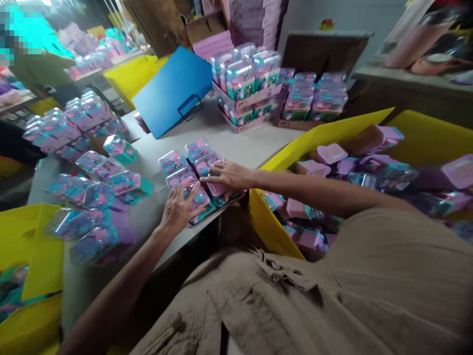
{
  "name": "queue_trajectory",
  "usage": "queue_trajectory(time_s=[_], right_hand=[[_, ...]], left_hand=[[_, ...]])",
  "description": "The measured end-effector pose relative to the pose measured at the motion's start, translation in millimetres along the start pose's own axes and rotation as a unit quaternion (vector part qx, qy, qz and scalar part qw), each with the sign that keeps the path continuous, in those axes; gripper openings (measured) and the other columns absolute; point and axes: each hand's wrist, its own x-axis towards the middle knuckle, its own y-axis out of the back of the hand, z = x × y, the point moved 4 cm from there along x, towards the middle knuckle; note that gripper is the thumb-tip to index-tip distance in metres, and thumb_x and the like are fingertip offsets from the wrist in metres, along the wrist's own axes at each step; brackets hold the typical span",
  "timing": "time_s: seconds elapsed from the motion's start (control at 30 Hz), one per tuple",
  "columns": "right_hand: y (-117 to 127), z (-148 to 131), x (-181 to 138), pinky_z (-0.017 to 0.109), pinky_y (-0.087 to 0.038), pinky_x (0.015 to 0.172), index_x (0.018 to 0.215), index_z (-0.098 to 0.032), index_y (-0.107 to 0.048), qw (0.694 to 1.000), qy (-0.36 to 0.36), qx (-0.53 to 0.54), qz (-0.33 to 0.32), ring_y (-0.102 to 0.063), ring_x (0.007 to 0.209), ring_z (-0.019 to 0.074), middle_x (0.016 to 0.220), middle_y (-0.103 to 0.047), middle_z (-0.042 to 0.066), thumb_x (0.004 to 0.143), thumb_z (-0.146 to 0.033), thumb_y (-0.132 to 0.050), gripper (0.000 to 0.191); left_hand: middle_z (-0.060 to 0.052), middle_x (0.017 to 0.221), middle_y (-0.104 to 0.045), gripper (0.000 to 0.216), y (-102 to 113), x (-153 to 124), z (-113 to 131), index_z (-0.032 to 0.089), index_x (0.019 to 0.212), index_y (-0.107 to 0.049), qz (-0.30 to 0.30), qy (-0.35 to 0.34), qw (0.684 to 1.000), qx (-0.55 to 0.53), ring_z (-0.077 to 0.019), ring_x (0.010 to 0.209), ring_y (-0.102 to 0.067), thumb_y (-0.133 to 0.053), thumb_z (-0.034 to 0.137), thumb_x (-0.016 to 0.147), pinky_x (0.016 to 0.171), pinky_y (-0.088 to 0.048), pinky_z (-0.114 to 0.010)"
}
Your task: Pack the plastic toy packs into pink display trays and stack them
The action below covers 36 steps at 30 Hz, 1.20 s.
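Observation:
In front of me, near the table's front edge, a block of pink and teal boxes with clear lids stands in two rows, packed close together. My left hand lies on the near left boxes of this block, fingers spread over their lids. Across the near right boxes rests my right hand, its fingers stretched out and touching the tops. The two hands almost meet at the middle of the block. The lower sides of the boxes are mostly hidden by my hands.
Loose boxes lie on the table at left. Filled display trays are stacked at the back, beside a blue board. A yellow carton full of boxes stands at right. At far left, a person is nearby.

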Motion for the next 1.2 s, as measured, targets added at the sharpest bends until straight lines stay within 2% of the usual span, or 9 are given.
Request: queue_trajectory(time_s=[0.23, 0.4, 0.53, 0.63, 0.73, 0.8, 0.93, 1.07, 1.2], right_hand=[[-3, 4, 12, 0.048, -0.048, 0.099, 0.151, -0.024, -0.056, 0.999, 0.03, -0.012, -0.044, -0.052, 0.131, 0.0378, 0.146, -0.056, 0.019, 0.088, -0.054, -0.082, 0.074], [-16, -5, 20, 0.054, -0.049, 0.102, 0.152, -0.026, -0.053, 0.999, 0.01, 0.01, -0.046, -0.049, 0.138, 0.0406, 0.147, -0.055, 0.015, 0.082, -0.055, -0.087, 0.083], [-8, -13, 11, 0.057, -0.049, 0.105, 0.152, -0.017, -0.053, 0.998, -0.005, 0.059, -0.003, -0.052, 0.134, 0.0397, 0.146, -0.057, 0.021, 0.087, -0.06, -0.082, 0.083], [13, -6, 2, 0.056, -0.046, 0.113, 0.153, -0.015, -0.053, 0.986, -0.073, 0.116, 0.093, -0.054, 0.134, 0.0346, 0.147, -0.059, 0.021, 0.102, -0.063, -0.06, 0.07], [24, 19, 3, 0.066, -0.035, 0.121, 0.167, -0.02, -0.037, 0.956, -0.198, 0.155, 0.149, -0.043, 0.151, 0.0347, 0.166, -0.045, 0.021, 0.111, -0.058, -0.038, 0.067], [17, 33, 12, 0.079, -0.025, 0.12, 0.173, -0.024, -0.024, 0.953, -0.23, 0.181, 0.085, -0.025, 0.162, 0.0391, 0.176, -0.03, 0.018, 0.111, -0.059, -0.034, 0.071], [-4, 50, 32, 0.085, -0.012, 0.12, 0.173, -0.028, -0.025, 0.942, -0.21, 0.252, -0.076, -0.009, 0.166, 0.0428, 0.179, -0.021, 0.012, 0.107, -0.066, -0.038, 0.077], [-7, 88, 53, 0.081, -0.011, 0.123, 0.174, -0.025, -0.02, 0.913, -0.289, 0.287, -0.03, -0.009, 0.167, 0.0403, 0.18, -0.017, 0.014, 0.109, -0.066, -0.027, 0.078], [-27, 121, 90, 0.074, -0.013, 0.127, 0.172, -0.017, -0.029, 0.903, -0.313, 0.292, -0.017, -0.013, 0.166, 0.0415, 0.178, -0.019, 0.02, 0.108, -0.064, -0.029, 0.079]], left_hand=[[-0.019, 0.126, -0.06, 0.065, 8, -3, -5, 0.02, 0.154, -0.056, 0.022, -0.03, 0.999, 0.011, -0.0365, 0.116, -0.061, -0.073, 0.045, 0.096, 0.1, -0.056, -0.051], [-0.02, 0.124, -0.061, 0.062, 3, -1, -1, 0.018, 0.152, -0.058, 0.025, -0.031, 0.999, 0.023, -0.0376, 0.116, -0.061, -0.067, 0.049, 0.099, 0.1, -0.055, -0.053], [-0.021, 0.13, -0.063, 0.062, -1, -1, 4, 0.02, 0.154, -0.056, 0.0, 0.004, 1.0, 0.016, -0.0397, 0.122, -0.061, -0.065, 0.049, 0.1, 0.105, -0.052, -0.057], [-0.021, 0.146, -0.059, 0.074, 7, -6, -3, 0.023, 0.163, -0.044, 0.03, 0.011, 0.999, -0.025, -0.0402, 0.137, -0.055, -0.067, 0.052, 0.099, 0.114, -0.047, -0.057], [-0.021, 0.16, -0.05, 0.08, 16, -6, -29, 0.023, 0.169, -0.032, 0.114, 0.044, 0.99, -0.076, -0.0375, 0.154, -0.042, -0.06, 0.055, 0.102, 0.124, -0.039, -0.056], [-0.02, 0.167, -0.045, 0.073, 13, 0, -56, 0.021, 0.169, -0.034, 0.122, 0.094, 0.983, -0.099, -0.0363, 0.161, -0.032, -0.05, 0.056, 0.106, 0.129, -0.033, -0.058], [-0.02, 0.172, -0.039, 0.073, -8, 23, -107, 0.018, 0.162, -0.048, 0.037, 0.194, 0.971, -0.133, -0.038, 0.165, -0.022, -0.037, 0.065, 0.106, 0.131, -0.025, -0.062], [-0.017, 0.175, -0.033, 0.07, -23, 56, -144, 0.02, 0.162, -0.049, -0.005, 0.275, 0.955, -0.11, -0.0415, 0.166, -0.016, -0.041, 0.061, 0.105, 0.13, -0.021, -0.065], [-0.019, 0.162, -0.053, 0.061, -39, 85, -156, 0.02, 0.159, -0.053, -0.076, 0.277, 0.953, -0.095, -0.0417, 0.153, -0.044, -0.047, 0.047, 0.105, 0.125, -0.032, -0.063]])
